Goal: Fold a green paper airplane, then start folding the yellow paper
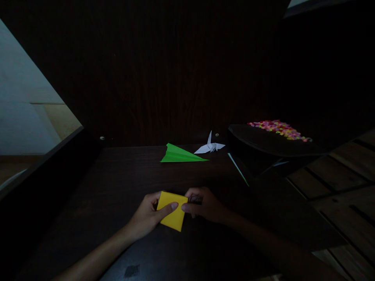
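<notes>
A folded yellow paper square (170,216) lies on the dark table (117,183) just in front of me. My left hand (146,216) grips its left side, thumb pressed on top. My right hand (203,205) pinches the paper's right edge with thumb and fingers. Both hands touch the same sheet.
A green paper plane (180,154) and a white paper crane (210,146) rest at the back of the table. To the right, a dark tray (263,142) holds several small colourful pieces (278,129). A thin green-white strip (238,168) leans by the tray. A wooden floor (345,171) shows at right.
</notes>
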{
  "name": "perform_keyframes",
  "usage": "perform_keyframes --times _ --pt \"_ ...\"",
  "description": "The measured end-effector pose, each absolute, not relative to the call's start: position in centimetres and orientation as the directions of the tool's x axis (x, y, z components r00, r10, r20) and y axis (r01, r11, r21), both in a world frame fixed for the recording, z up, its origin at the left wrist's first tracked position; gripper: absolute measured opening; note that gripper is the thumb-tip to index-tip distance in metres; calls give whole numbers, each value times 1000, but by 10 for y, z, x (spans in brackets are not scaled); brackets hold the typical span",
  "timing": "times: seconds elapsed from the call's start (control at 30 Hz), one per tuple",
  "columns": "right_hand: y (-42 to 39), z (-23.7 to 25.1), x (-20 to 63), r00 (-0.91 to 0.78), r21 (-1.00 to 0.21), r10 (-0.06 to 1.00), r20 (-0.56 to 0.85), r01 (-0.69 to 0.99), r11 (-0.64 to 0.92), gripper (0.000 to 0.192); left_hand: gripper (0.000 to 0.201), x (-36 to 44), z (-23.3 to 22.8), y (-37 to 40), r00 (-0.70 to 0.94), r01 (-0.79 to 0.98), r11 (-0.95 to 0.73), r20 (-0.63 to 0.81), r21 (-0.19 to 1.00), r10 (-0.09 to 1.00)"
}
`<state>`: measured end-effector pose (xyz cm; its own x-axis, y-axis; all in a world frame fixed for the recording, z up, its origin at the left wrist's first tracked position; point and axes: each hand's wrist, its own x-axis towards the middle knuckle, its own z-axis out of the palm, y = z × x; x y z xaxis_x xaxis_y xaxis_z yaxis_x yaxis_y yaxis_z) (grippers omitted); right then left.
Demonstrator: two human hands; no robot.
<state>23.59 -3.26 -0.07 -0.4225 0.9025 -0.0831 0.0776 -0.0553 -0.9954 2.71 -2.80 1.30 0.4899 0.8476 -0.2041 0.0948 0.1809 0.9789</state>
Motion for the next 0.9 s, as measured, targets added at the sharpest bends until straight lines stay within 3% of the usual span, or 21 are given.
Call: perform_keyframes --times 0.2,0.4,0.57,0.9 --pt "-32 -1 237 -416 -996 909 -38 91 0 26 29 26 14 -27 466 89 180 -201 980 862" --pt "-33 -5 237 -437 -996 899 -31 90 9 25 23 22 16 -26 533 186 86 -175 979 828" --pt "-36 -1 232 -414 -994 910 0 102 46 17 23 25 14 -28 597 173 109 -192 979 779" --pt "-40 -4 226 -408 -993 912 38 87 80 10 25 28 12 -29 583 215 27 -150 976 799"
